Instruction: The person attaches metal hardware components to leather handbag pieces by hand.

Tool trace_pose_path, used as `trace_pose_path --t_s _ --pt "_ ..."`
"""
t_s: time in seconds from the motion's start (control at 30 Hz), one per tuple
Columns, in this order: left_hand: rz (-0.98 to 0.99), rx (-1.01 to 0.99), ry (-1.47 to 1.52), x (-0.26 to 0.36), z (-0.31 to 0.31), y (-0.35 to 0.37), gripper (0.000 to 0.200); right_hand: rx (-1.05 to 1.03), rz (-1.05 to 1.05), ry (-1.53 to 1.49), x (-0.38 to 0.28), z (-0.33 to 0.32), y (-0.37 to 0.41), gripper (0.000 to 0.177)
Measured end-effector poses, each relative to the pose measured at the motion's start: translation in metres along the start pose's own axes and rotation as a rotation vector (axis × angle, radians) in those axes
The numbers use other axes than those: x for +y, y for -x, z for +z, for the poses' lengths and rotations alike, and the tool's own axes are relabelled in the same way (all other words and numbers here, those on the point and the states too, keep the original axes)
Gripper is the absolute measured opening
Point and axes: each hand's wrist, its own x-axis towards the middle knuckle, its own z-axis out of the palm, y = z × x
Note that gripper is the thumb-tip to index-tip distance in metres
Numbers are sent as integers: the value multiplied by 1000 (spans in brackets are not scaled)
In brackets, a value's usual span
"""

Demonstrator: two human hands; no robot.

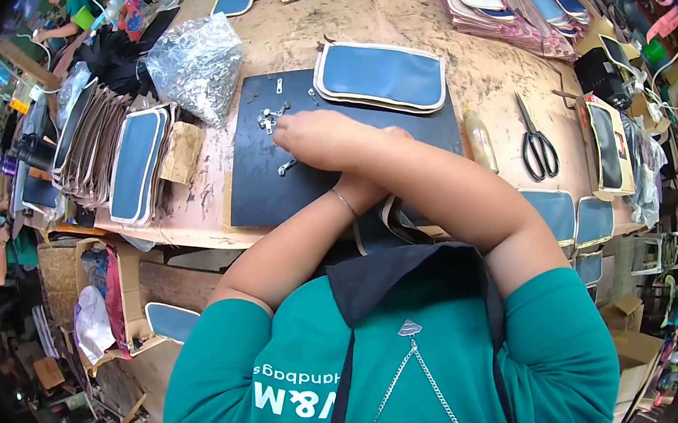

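My forearms cross over a dark board (257,183). My right hand (311,138) lies over the board's left half, fingers bent together beside small metal zipper pulls (267,120); anything in its fingertips is too small to name. Another metal pull (288,166) lies just below it. My left hand (363,188), with a thin bracelet at the wrist, is beneath my right forearm; its fingers are mostly hidden. A blue panel with cream edging (381,73) rests at the board's top right. Part of a dark piece with a brown strip (394,220) shows below my crossed arms.
A plastic bag of metal parts (204,69), stacked panels (136,167) and a wooden block (181,152) are at left. Scissors (538,149) and a bottle (480,143) lie at right, near more stacked panels (492,18). Another person's arm (60,32) shows top left.
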Motion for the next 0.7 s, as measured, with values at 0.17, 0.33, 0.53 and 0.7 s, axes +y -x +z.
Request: trace_pose_path --t_s 0.17,0.33,0.53,0.7 --pt "-105 539 67 -17 17 -9 32 459 49 -289 5 -65 25 10" --pt "-234 559 883 -27 -34 -36 17 724 261 -716 13 -107 87 13" --pt "-292 417 1281 -33 -55 -35 14 699 469 -1000 33 -94 138 17" --pt "-340 476 1011 -22 -63 -30 12 797 482 -1025 33 -77 149 15"
